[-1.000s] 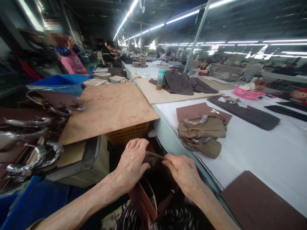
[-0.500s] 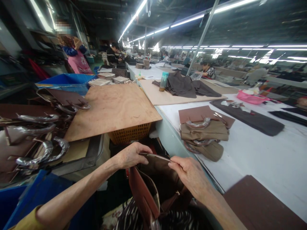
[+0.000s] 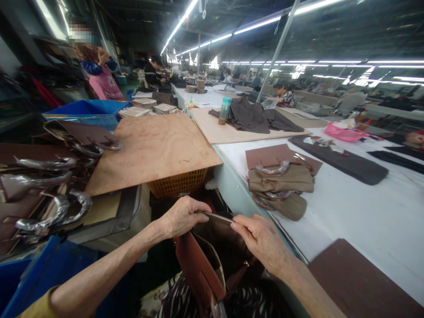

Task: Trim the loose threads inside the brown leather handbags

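A brown handbag (image 3: 199, 265) stands open at my lap, its dark lining partly showing between my arms. My left hand (image 3: 183, 217) pinches the far top edge of the bag between thumb and fingers. On the same edge, a short way to the right, my right hand (image 3: 257, 238) pinches with thumb and forefinger, and the edge runs taut between the two. The near side of the bag leans toward me, and plastic-wrapped handle parts show at its bottom. Much of the bag's lower body is hidden in shadow and behind my right forearm.
Brown bags with plastic-wrapped handles (image 3: 53, 212) are piled at left, beside a wooden board (image 3: 159, 145) over a yellow basket (image 3: 179, 182). A folded bag (image 3: 281, 181) and a brown panel (image 3: 361, 282) lie on the white table (image 3: 344, 212). A co-worker (image 3: 102, 79) stands behind a blue bin (image 3: 86, 108).
My view has shifted slightly, so the surroundings sit a little further left. Both hands keep their pinch on the bag's edge; the near side of the bag has tilted slightly.
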Motion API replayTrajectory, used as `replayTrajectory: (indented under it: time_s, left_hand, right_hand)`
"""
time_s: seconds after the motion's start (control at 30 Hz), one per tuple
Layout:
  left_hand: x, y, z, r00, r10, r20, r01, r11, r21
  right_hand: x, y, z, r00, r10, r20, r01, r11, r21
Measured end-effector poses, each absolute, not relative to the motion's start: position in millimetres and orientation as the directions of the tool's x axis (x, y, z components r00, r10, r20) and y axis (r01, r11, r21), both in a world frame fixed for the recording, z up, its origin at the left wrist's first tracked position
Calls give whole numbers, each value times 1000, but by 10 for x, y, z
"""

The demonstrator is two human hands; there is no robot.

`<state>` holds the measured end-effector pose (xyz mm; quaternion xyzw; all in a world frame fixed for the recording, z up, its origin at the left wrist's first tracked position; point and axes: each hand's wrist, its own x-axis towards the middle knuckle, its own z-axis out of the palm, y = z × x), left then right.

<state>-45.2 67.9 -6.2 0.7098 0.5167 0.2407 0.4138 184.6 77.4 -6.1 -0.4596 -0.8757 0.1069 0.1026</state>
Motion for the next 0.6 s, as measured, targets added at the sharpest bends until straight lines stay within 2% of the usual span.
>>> replayTrajectory:
  time_s: [0.3, 0.47, 0.53, 0.6]
  left_hand:
    - [-445, 682, -104, 358, 921, -151, 466, -37, 884]
    - [-431, 679, -94, 328, 932, -155, 493, -29, 869]
    - [-408, 675, -79, 311, 941, -135, 521, -50, 852]
    - [-380, 669, -64, 300, 947, -114, 547, -73, 834]
  right_hand:
    - [1844, 798, -26, -571, 817, 76, 780, 569, -260]
    - [1792, 778, -11, -570, 818, 72, 810, 575, -114]
    - [1739, 743, -4, -552, 828, 96, 830, 557, -33]
    - [1675, 702, -8, -542, 829, 140, 836, 548, -7]
